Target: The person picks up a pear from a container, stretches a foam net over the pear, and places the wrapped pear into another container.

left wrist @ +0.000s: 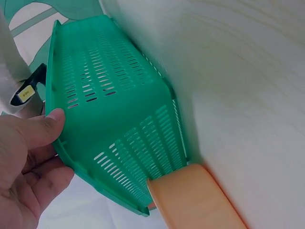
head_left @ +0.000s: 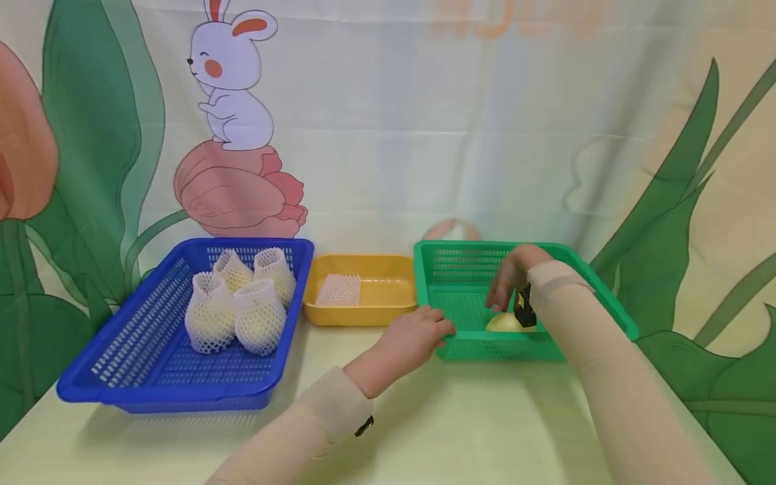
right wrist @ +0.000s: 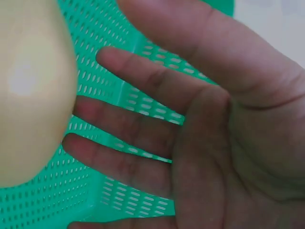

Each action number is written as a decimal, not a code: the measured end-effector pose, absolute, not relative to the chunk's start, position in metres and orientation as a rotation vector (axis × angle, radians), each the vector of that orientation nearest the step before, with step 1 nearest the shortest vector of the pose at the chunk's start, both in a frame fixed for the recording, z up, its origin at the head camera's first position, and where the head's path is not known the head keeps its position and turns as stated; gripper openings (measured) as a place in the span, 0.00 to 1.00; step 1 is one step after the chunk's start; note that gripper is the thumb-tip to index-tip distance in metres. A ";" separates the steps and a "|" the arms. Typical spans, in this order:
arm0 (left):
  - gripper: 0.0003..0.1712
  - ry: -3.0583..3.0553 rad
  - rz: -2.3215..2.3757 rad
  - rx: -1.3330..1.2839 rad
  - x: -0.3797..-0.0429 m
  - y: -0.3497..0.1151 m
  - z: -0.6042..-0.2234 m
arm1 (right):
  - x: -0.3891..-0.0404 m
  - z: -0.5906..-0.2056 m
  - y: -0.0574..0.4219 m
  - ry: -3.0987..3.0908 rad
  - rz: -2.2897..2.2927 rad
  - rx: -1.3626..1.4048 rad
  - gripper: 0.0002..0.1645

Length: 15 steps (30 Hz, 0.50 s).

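At the near left corner of the green basket (head_left: 433, 343), my left hand (head_left: 412, 340) grips the rim. In the left wrist view the thumb (left wrist: 56, 121) lies on the outer wall and the fingers curl behind the edge. My right hand (head_left: 512, 276) reaches down inside that basket, its fingers spread and fairly straight. Beside them is a smooth pale yellow fruit (head_left: 503, 323), partly hidden by the near rim and the wrist. The right wrist view shows the fruit (right wrist: 31, 95) large at the left, with fingertips right at its side and the palm bare.
A blue basket (head_left: 164, 397) on the left holds several pale yellow fruits in white foam nets (head_left: 261, 320). Between the baskets sits a yellow tray (head_left: 388, 314) with flat foam nets (head_left: 339, 291) in it. A printed curtain (head_left: 388, 135) hangs behind the table (head_left: 485, 417).
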<state>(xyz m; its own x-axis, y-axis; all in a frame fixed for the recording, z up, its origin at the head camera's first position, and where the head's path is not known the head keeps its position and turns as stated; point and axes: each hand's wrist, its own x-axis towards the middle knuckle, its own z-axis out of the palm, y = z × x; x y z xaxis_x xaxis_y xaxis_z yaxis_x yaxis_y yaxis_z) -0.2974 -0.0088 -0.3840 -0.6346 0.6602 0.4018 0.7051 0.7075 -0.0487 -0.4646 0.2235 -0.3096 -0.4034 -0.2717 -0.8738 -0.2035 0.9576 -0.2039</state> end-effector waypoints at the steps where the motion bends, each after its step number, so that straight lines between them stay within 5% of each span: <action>1: 0.10 -2.527 -0.152 -1.056 -0.297 -0.009 -0.384 | -0.467 -0.311 0.224 1.989 -0.077 -0.341 0.40; 15: 0.11 -2.592 -0.114 -1.035 -0.295 -0.013 -0.382 | -0.466 -0.327 0.210 1.953 0.176 -0.273 0.42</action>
